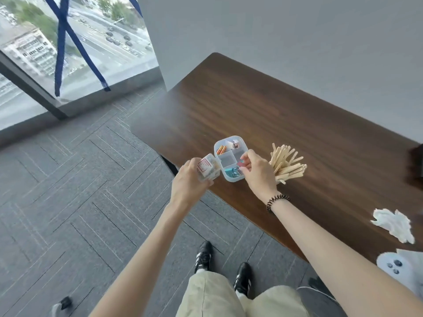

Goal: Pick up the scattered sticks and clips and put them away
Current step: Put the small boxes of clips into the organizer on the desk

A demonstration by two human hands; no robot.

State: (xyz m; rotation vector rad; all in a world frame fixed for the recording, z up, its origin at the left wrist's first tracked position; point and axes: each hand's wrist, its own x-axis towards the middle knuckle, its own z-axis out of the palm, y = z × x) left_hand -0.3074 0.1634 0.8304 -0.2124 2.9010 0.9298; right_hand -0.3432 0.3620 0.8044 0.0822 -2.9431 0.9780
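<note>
A small clear compartment box (229, 156) sits near the front edge of the dark wooden table (251, 106); orange, blue and other coloured clips lie in its sections. My left hand (187, 179) grips the box's hinged clear lid (207, 167), which carries a red and white label, at the box's left side. My right hand (257, 171) hovers over the box's right side and pinches a small pink clip (240, 164). A bunch of wooden sticks (286, 163) stands fanned out just right of my right hand; what holds them is hidden.
A crumpled white tissue (393, 224) lies on the table at the right. A pale blue controller (396, 268) sits at the lower right edge. A dark object (415, 163) is at the table's far right. Grey carpet and a floor-level window lie to the left.
</note>
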